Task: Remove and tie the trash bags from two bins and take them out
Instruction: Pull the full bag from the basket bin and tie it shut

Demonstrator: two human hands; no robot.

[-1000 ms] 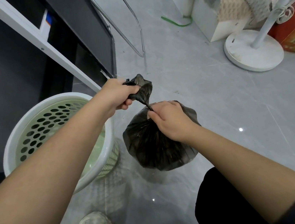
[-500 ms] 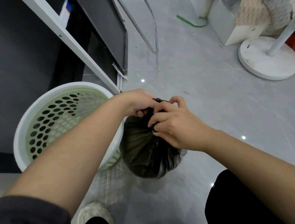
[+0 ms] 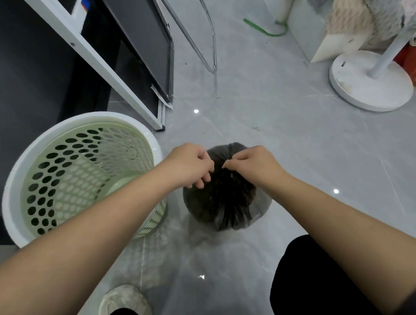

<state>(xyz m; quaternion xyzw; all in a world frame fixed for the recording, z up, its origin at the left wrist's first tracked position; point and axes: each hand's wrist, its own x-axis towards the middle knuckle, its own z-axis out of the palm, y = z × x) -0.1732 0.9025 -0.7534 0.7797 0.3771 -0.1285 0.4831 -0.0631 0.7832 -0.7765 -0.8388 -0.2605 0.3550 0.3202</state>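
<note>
A black trash bag (image 3: 226,202) sits on the grey floor, just right of a green perforated bin with a white rim (image 3: 20,172). No bag lines the bin's inside. My left hand (image 3: 189,167) and my right hand (image 3: 252,163) hover over the bag's gathered top, each pinching a thin end of the black plastic. The two hands are a short gap apart, with the twisted neck between them. The knot itself is mostly hidden by my fingers.
A white-framed dark cabinet (image 3: 99,52) and a leaning black screen (image 3: 144,34) stand behind the bin. A chrome tube frame (image 3: 202,35) rises beyond. A white round fan base (image 3: 370,82) and a white box with cloths (image 3: 328,19) are at right. My shoe (image 3: 123,309) is below.
The hands have come down from holding the bag's neck raised to working close on its top, and now pull slightly apart. The view has tilted further down.
</note>
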